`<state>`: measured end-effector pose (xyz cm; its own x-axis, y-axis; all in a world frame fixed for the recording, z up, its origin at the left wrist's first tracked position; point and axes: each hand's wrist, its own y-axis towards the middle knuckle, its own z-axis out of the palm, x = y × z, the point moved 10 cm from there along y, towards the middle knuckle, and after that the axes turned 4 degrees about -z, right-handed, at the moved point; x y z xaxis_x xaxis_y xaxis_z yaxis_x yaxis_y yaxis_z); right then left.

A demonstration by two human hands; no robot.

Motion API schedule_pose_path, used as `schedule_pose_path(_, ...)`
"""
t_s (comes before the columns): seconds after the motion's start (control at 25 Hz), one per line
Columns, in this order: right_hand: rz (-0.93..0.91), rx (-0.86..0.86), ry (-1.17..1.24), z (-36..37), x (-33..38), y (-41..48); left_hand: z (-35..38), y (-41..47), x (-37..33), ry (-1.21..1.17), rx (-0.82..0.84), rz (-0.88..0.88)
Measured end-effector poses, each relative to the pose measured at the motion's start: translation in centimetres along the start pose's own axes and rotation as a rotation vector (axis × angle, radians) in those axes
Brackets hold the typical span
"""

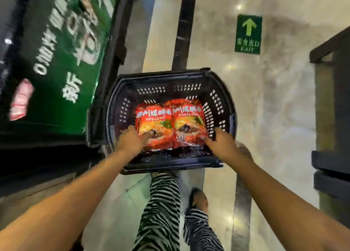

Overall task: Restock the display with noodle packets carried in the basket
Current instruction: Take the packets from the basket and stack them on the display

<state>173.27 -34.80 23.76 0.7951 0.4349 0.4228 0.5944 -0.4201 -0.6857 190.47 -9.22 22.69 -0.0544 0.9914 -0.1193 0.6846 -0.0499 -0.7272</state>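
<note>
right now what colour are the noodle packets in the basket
Noodle packets are mainly red; head view.

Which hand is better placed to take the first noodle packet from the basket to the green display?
Left. The left hand has its thumb over the left noodle packet, and the green display stands on that side. The right hand is at the right noodle packet's edge, away from the display.

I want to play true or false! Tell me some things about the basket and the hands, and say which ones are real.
1. The basket is black. True.
2. The noodle packets are blue. False: they are red and orange.
3. The left hand and the right hand both reach into the basket. True.
4. Only one packet shows in the basket. False: two lie side by side.
5. The arrow sign on the floor is red. False: it is green.
</note>
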Motion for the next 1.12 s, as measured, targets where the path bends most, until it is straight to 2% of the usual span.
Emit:
schedule_pose_path(0.08, 0.056, 0.050, 0.024, 3.8, -1.9, 5.8, 3.6, 6.4, 0.0, -0.008, 0.066, -0.012)
schedule_pose_path(0.2, 0.146, 0.033, 0.061, 8.0, -4.9, 13.1, 8.5, 14.2, 0.9, -0.092, 0.150, -0.034)
schedule_pose_path(0.32, 0.221, 0.047, 0.090, 11.7, -7.7, 17.9, 12.7, 20.1, 4.0, -0.234, 0.149, -0.124)
schedule_pose_path(0.4, 0.243, -0.020, 0.186, 13.0, -9.0, 19.9, 14.4, 22.2, 5.6, -0.340, 0.150, -0.201)
schedule_pose_path(0.52, 0.313, -0.065, 0.233, 14.0, -9.8, 20.9, 14.4, 22.5, 5.8, -0.403, 0.095, -0.289)
schedule_pose_path(0.64, 0.422, -0.110, 0.246, 14.7, -11.7, 21.6, 15.3, 22.7, 5.9, -0.420, 0.115, -0.307)
schedule_pose_path(0.72, 0.440, -0.112, 0.262, 15.0, -12.0, 21.9, 14.6, 22.7, 6.7, -0.381, 0.035, -0.339)
schedule_pose_path(0.88, 0.419, -0.194, 0.163, 14.3, -12.0, 22.1, 14.8, 22.4, 5.9, -0.510, 0.037, -0.258)
schedule_pose_path(1.12, 0.312, -0.030, 0.537, 14.4, -9.2, 21.4, 12.4, 20.2, 3.8, -0.802, 0.135, -0.237)
